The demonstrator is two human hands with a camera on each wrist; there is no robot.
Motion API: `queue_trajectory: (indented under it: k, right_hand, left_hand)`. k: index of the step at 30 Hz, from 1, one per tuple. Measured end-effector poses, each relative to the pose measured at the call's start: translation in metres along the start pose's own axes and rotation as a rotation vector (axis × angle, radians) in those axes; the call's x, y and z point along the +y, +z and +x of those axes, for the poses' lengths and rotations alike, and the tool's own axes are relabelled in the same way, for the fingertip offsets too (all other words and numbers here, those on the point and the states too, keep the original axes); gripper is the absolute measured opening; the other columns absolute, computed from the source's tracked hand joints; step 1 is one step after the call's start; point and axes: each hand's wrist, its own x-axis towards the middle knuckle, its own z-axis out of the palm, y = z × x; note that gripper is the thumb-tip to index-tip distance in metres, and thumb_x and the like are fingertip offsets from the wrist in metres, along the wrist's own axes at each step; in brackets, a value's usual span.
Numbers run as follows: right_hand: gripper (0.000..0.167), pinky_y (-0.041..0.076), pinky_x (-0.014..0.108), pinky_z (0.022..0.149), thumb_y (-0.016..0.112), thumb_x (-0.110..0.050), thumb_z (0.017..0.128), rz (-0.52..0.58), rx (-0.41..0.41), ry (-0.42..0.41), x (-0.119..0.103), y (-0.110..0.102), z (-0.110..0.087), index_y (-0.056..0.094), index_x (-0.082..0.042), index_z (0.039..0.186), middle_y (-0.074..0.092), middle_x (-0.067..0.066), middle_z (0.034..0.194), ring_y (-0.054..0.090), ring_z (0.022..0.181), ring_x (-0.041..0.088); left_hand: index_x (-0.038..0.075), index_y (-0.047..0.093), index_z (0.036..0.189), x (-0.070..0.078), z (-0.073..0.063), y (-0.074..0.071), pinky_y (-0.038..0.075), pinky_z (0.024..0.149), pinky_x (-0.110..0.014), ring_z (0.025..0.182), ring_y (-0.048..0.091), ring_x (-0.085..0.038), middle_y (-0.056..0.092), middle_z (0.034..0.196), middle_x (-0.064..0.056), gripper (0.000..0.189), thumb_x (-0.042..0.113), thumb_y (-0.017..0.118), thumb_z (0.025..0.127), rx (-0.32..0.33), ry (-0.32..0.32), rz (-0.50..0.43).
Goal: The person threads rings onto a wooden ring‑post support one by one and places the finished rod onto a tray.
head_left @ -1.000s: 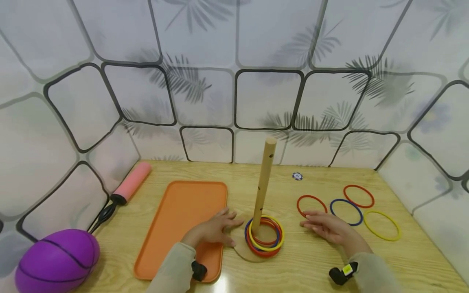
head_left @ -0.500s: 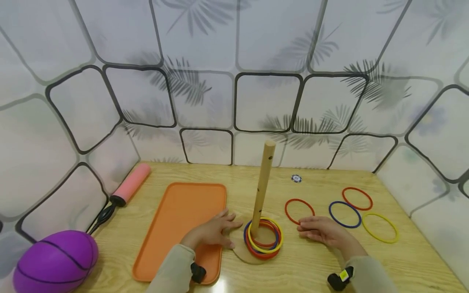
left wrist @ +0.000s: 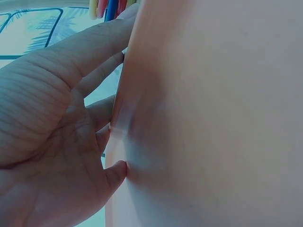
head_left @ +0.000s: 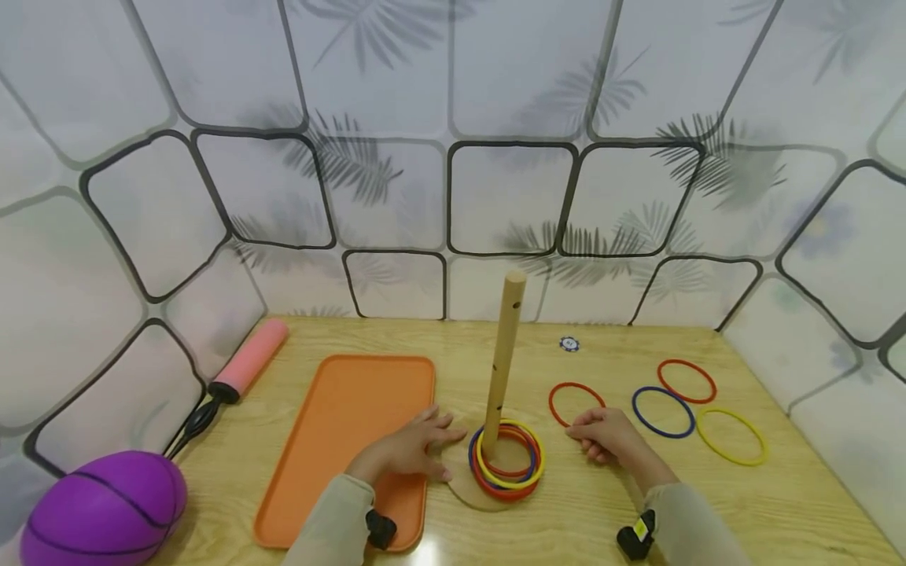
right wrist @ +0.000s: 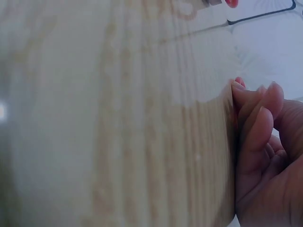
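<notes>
While the right hand (head_left: 605,432) pinches the near rim of the red ring (head_left: 575,384), which lies on the tabletop (head_left: 559,534) right of the peg (head_left: 502,362), the left hand (head_left: 406,450) spreads across the tray (head_left: 354,409), gripping nothing, its fingertips at the base (head_left: 463,483). Held at one thin spot, the red ring could twist or slip if lifted; a knock might tip the peg, since the left hand seems to brace it only lightly. Only the left wrist view shows what look like the stacked rings (head_left: 527,486) edge-on; the right wrist view catches mere slivers of red, the head view most of the red ring.
</notes>
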Motion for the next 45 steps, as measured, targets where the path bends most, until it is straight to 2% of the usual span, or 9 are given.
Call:
queue_trajectory:
  k: [5,13,20,27,31,35,38,45]
  right_hand:
    - [0.016,0.038,0.020,0.038,0.074,-0.013,0.081,-0.025,0.024,-0.022,0.002,0.004,0.000,0.063,-0.002,0.084,0.049,0.000,0.050,0.043,0.039,0.006]
    - [0.020,0.038,0.021,0.040,0.074,-0.019,0.082,-0.005,-0.037,-0.115,0.006,-0.002,-0.013,0.063,-0.002,0.086,0.045,-0.002,0.050,0.041,0.038,0.007]
    - [0.028,0.042,0.026,0.048,0.071,-0.027,0.085,-0.028,-0.013,-0.166,-0.010,-0.021,-0.027,0.066,-0.002,0.094,0.047,-0.001,0.058,0.043,0.048,0.010]
    - [0.039,0.040,0.033,0.060,0.070,-0.033,0.086,-0.061,0.003,-0.231,-0.023,-0.037,-0.039,0.065,0.002,0.104,0.044,-0.001,0.063,0.042,0.056,0.014]
    - [0.032,0.041,0.032,0.061,0.068,-0.029,0.088,-0.013,-0.017,-0.259,-0.028,-0.041,-0.044,0.066,0.001,0.100,0.046,-0.002,0.065,0.043,0.058,0.013]
    - [0.018,0.044,0.029,0.055,0.064,-0.024,0.091,0.068,-0.083,-0.295,-0.036,-0.045,-0.051,0.067,-0.007,0.089,0.055,-0.003,0.071,0.046,0.057,0.010]
    - [0.015,0.044,0.025,0.050,0.063,-0.023,0.092,0.118,-0.127,-0.329,-0.047,-0.047,-0.057,0.066,-0.011,0.084,0.059,-0.002,0.070,0.048,0.053,0.008]
    - [0.014,0.042,0.021,0.044,0.059,-0.017,0.095,0.191,-0.189,-0.400,-0.074,-0.057,-0.071,0.067,-0.010,0.087,0.058,-0.001,0.067,0.046,0.047,0.005]
  left_hand:
    - [0.010,0.050,0.139,-0.001,-0.002,0.001,0.012,0.109,-0.062,0.142,0.004,-0.041,0.029,0.151,-0.019,0.067,0.023,0.077,0.079,0.013,0.003,-0.013]
    - [0.010,0.051,0.138,0.003,-0.004,0.001,0.012,0.108,-0.062,0.142,0.004,-0.041,0.030,0.151,-0.019,0.066,0.021,0.078,0.078,0.017,-0.004,-0.034]
    - [0.013,0.051,0.139,0.000,-0.001,0.000,0.012,0.109,-0.061,0.143,0.003,-0.039,0.029,0.152,-0.017,0.067,0.022,0.077,0.078,0.018,-0.006,-0.028]
    - [0.014,0.049,0.140,-0.003,0.001,0.001,0.011,0.110,-0.060,0.143,0.002,-0.037,0.027,0.152,-0.015,0.067,0.023,0.077,0.079,0.011,-0.011,-0.030]
    - [0.014,0.049,0.140,-0.003,0.001,0.002,0.011,0.110,-0.060,0.143,0.002,-0.037,0.027,0.152,-0.015,0.067,0.023,0.076,0.080,0.008,-0.011,-0.029]
    - [0.014,0.049,0.140,-0.002,0.000,0.002,0.011,0.109,-0.061,0.143,0.001,-0.037,0.027,0.153,-0.016,0.067,0.023,0.076,0.080,0.004,-0.009,-0.027]
    - [0.013,0.049,0.140,-0.001,0.000,0.001,0.011,0.109,-0.061,0.143,0.002,-0.037,0.027,0.152,-0.016,0.067,0.023,0.076,0.079,0.007,-0.005,-0.022]
    - [0.011,0.050,0.139,0.000,-0.001,0.001,0.011,0.109,-0.061,0.143,0.002,-0.039,0.027,0.152,-0.019,0.067,0.022,0.077,0.079,0.010,0.002,-0.029]
